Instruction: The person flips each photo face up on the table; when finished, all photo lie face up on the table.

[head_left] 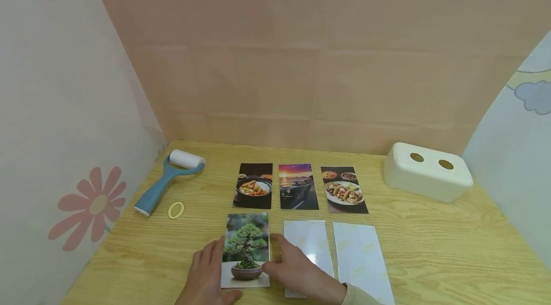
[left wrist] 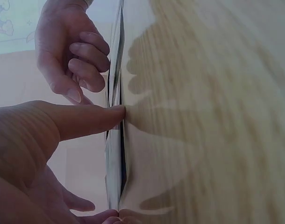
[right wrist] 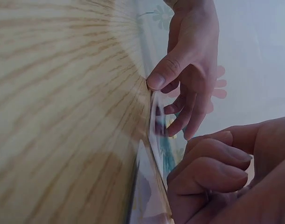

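Observation:
A photo card of a bonsai in a pot (head_left: 246, 250) lies face up near the table's front. Along its left edge rest the fingers of my left hand (head_left: 208, 274), fairly straight, with the thumb at the bottom edge. My right hand (head_left: 297, 269) is at the card's right side, index fingertip by the edge and thumb tip low on that side. In the left wrist view the other fingers of the right hand (left wrist: 79, 56) are curled. Whether the right hand pinches the card cannot be told. Beside it lie two white blank-faced cards (head_left: 303, 238) (head_left: 360, 257), one partly under the right hand.
Behind are three photo cards: a food bowl (head_left: 253, 188), a car at sunset (head_left: 297, 188) and tacos (head_left: 344, 192). A blue-handled roller (head_left: 161, 188) and a yellow ring (head_left: 175, 210) lie left. A cream box with two holes (head_left: 426, 176) stands back right.

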Available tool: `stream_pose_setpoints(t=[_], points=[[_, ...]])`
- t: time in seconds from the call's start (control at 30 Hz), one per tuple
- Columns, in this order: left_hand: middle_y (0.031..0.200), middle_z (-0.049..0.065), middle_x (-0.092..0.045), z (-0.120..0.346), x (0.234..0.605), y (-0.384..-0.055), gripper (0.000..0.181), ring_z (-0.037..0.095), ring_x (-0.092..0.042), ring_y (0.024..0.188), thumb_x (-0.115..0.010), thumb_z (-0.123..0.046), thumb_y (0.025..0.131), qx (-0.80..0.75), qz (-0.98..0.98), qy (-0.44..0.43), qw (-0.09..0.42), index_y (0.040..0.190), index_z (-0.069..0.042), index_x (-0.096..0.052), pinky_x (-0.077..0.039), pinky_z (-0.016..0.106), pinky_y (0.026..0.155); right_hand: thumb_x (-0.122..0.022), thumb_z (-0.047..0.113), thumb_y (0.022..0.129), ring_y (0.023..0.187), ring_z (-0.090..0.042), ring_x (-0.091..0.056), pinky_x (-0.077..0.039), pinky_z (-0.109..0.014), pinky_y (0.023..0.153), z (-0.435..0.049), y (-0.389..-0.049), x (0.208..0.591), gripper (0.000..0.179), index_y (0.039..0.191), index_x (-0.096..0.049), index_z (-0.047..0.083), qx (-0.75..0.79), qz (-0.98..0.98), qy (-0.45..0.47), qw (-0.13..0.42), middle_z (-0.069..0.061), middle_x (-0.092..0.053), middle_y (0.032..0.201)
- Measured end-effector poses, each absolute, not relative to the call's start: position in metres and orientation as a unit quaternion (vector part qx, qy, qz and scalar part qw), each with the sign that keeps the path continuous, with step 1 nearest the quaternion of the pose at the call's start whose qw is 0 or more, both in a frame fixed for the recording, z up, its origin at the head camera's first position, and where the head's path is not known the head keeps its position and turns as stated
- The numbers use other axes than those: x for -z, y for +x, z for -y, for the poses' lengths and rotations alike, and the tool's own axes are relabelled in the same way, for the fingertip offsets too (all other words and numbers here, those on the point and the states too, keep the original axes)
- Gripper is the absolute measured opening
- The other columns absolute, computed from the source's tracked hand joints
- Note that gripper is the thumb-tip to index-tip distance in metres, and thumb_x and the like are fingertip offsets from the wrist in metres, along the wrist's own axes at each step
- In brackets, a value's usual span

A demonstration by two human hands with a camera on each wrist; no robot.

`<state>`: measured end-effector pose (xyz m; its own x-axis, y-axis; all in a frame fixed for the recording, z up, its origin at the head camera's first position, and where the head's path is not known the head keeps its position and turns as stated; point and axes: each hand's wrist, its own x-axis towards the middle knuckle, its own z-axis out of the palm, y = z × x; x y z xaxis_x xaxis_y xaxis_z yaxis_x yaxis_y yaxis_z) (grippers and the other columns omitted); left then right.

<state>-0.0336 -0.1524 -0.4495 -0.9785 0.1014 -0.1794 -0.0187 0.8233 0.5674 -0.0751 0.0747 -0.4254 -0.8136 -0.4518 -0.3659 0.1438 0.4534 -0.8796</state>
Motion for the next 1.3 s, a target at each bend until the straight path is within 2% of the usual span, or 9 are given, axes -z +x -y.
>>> stream_pose_setpoints(t=[0.2, 0.33, 0.43, 0.57, 0.67, 0.77, 0.9, 1.07, 1.3], points=[[0.141, 0.031, -0.041, 0.151, 0.449, -0.033, 0.122, 0.046, -0.041, 0.116, -0.096, -0.042, 0.063, -0.298, -0.948, 0.023, 0.107, 0.153, 0.007, -0.029, -0.037, 0.065, 0.094, -0.065, 0.02, 0.089, 0.064, -0.018, -0.057, -0.042, -0.037, 0.064, -0.075, -0.072, 0.426, 0.077, 0.153, -0.03, -0.004, 0.516, -0.8, -0.095, 0.292, -0.003, -0.067, 0.074], [0.138, 0.031, -0.041, 0.149, 0.448, -0.032, 0.121, 0.048, -0.041, 0.117, -0.095, -0.043, 0.063, -0.286, -0.953, 0.022, 0.097, 0.152, 0.008, -0.03, -0.038, 0.064, 0.094, -0.065, 0.019, 0.091, 0.057, -0.017, -0.051, -0.041, -0.034, 0.062, -0.077, -0.07, 0.425, 0.074, 0.153, -0.031, -0.003, 0.533, -0.787, -0.09, 0.298, -0.004, -0.063, 0.067], [0.135, 0.028, -0.044, 0.146, 0.444, -0.029, 0.113, 0.047, -0.043, 0.116, -0.092, -0.045, 0.067, -0.282, -0.957, 0.024, 0.061, 0.149, 0.007, -0.036, -0.04, 0.063, 0.091, -0.065, 0.02, 0.096, 0.052, -0.016, -0.046, -0.039, -0.031, 0.057, -0.082, -0.07, 0.419, 0.067, 0.151, -0.035, -0.002, 0.547, -0.778, -0.105, 0.289, -0.002, -0.057, 0.061], [0.133, 0.024, -0.047, 0.138, 0.435, -0.029, 0.091, 0.043, -0.047, 0.115, -0.085, -0.042, 0.079, -0.312, -0.949, 0.038, 0.014, 0.146, 0.005, -0.044, -0.043, 0.06, 0.089, -0.059, 0.019, 0.101, 0.05, -0.014, -0.043, -0.034, -0.028, 0.049, -0.094, -0.072, 0.407, 0.052, 0.147, -0.043, 0.0, 0.563, -0.772, -0.139, 0.261, 0.0, -0.054, 0.062], [0.133, 0.022, -0.05, 0.129, 0.426, -0.032, 0.077, 0.041, -0.049, 0.115, -0.081, -0.037, 0.086, -0.345, -0.937, 0.055, 0.015, 0.142, 0.004, -0.048, -0.044, 0.059, 0.089, -0.053, 0.021, 0.105, 0.051, -0.012, -0.043, -0.035, -0.027, 0.048, -0.103, -0.073, 0.399, 0.042, 0.143, -0.049, 0.004, 0.557, -0.782, -0.166, 0.226, 0.001, -0.057, 0.067], [0.13, 0.018, -0.053, 0.119, 0.424, -0.033, 0.069, 0.039, -0.05, 0.114, -0.081, -0.033, 0.086, -0.365, -0.927, 0.089, -0.006, 0.137, 0.004, -0.053, -0.045, 0.059, 0.09, -0.049, 0.028, 0.109, 0.053, -0.01, -0.046, -0.041, -0.028, 0.054, -0.112, -0.071, 0.392, 0.038, 0.14, -0.052, 0.007, 0.526, -0.808, -0.196, 0.179, 0.001, -0.059, 0.073], [0.131, 0.017, -0.052, 0.107, 0.425, -0.034, 0.074, 0.039, -0.048, 0.117, -0.082, -0.037, 0.084, -0.355, -0.924, 0.142, -0.006, 0.138, 0.003, -0.052, -0.043, 0.062, 0.092, -0.05, 0.037, 0.107, 0.06, -0.008, -0.051, -0.046, -0.026, 0.058, -0.124, -0.067, 0.385, 0.04, 0.137, -0.056, 0.011, 0.473, -0.846, -0.223, 0.106, 0.004, -0.061, 0.081], [0.132, 0.018, -0.049, 0.094, 0.428, -0.038, 0.084, 0.041, -0.045, 0.116, -0.083, -0.046, 0.081, -0.31, -0.929, 0.199, 0.032, 0.14, 0.004, -0.05, -0.041, 0.065, 0.091, -0.059, 0.032, 0.104, 0.072, -0.005, -0.051, -0.045, -0.023, 0.059, -0.145, -0.065, 0.385, 0.033, 0.13, -0.06, 0.013, 0.415, -0.875, -0.249, 0.025, 0.013, -0.056, 0.089], [0.132, 0.015, -0.047, 0.082, 0.434, -0.039, 0.092, 0.039, -0.044, 0.116, -0.082, -0.06, 0.075, -0.248, -0.94, 0.227, 0.054, 0.138, 0.0, -0.052, -0.04, 0.063, 0.089, -0.073, 0.032, 0.094, 0.085, -0.007, -0.053, -0.049, -0.026, 0.07, -0.179, -0.061, 0.398, 0.036, 0.123, -0.064, 0.012, 0.285, -0.916, -0.279, -0.033, 0.009, -0.056, 0.108]])
